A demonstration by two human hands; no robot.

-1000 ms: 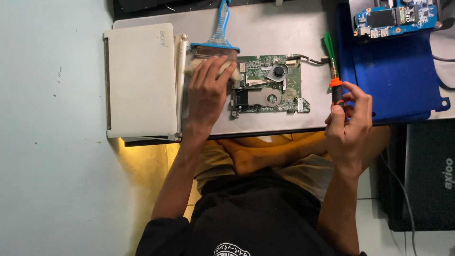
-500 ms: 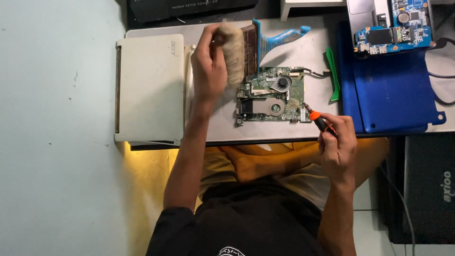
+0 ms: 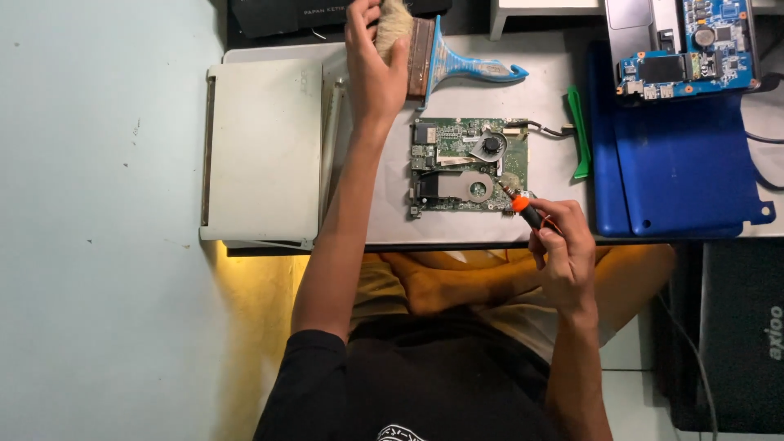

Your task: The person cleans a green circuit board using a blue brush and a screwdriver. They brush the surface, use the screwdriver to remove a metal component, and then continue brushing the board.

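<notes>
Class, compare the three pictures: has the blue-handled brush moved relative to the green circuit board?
Yes. The brush, under the left hand, has moved off the green circuit board to the table's far edge beyond it.

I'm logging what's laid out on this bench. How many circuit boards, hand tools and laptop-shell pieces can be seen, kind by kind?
Circuit boards: 2, the green board and the blue board.
Hand tools: 3, the brush under the left hand, the screwdriver in the right hand, the green pry tool.
Shell pieces: 2, the white cover and the blue cover.
Total: 7

Brush point(image 3: 433, 61): soft bristles, glossy handle
</notes>
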